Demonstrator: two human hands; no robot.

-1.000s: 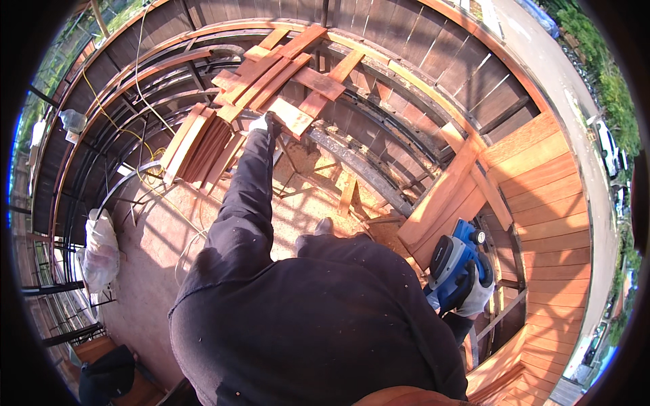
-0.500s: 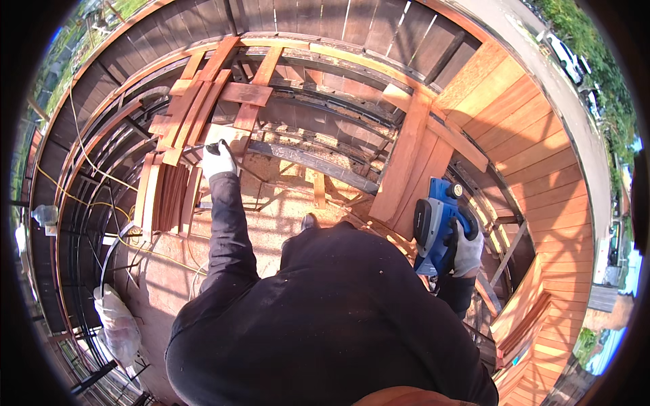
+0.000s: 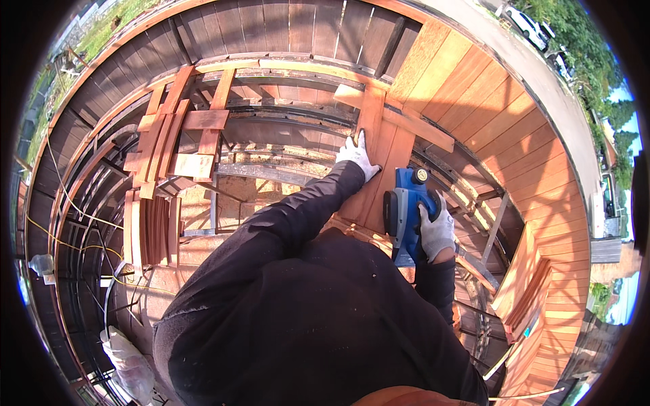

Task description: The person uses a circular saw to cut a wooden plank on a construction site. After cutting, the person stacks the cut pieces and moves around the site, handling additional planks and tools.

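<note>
My right hand (image 3: 437, 229), in a white glove, grips the handle of a blue electric hand planer (image 3: 409, 215) with a black knob-like side housing. The planer is over the near right end of some reddish wooden boards (image 3: 386, 159); whether its sole touches the wood I cannot tell. My left hand (image 3: 359, 158), gloved as well, lies with fingers spread on the left side of those boards. A shorter wooden strip (image 3: 418, 127) runs across their far part.
A stack of boards (image 3: 153, 230) stands at the left, with loose planks (image 3: 164, 139) lying beyond it on the dark frame. Fitted orange-brown boards (image 3: 521, 145) curve along the right. A yellow cord (image 3: 74, 247) and a wrapped white bag (image 3: 128, 362) are at the left.
My left hand has moved right, from a light board near the stack to the boards beside the planer. The view has turned to the right, and the planer stays in my right hand.
</note>
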